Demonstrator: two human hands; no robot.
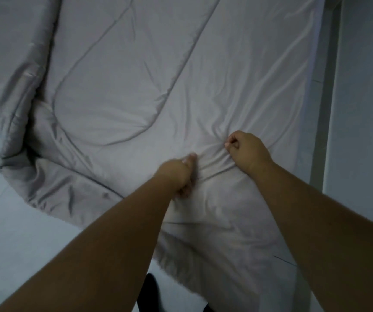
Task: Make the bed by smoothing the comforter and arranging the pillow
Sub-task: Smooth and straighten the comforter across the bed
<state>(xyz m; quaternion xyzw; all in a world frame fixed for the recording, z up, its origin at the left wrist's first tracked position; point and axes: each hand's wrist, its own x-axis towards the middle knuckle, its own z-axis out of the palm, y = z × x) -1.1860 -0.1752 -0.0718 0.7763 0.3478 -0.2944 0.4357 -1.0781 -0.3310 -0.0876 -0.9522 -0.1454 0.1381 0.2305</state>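
A pale grey quilted comforter (149, 82) covers the bed, with curved stitch lines and wrinkles fanning out from my hands. Its left edge (16, 113) is bunched and folded over, hanging toward the floor. My left hand (178, 174) is closed on a pinch of the comforter near the bed's near edge. A little to the right and farther in, my right hand (246, 152) grips another fold of the fabric in a fist. No pillow is in view.
A pale floor (12, 233) lies to the left and below the bed. On the right a light wall and a vertical frame strip (326, 109) run close along the bed's side. A dark foot or shoe (149, 293) shows at the bottom edge.
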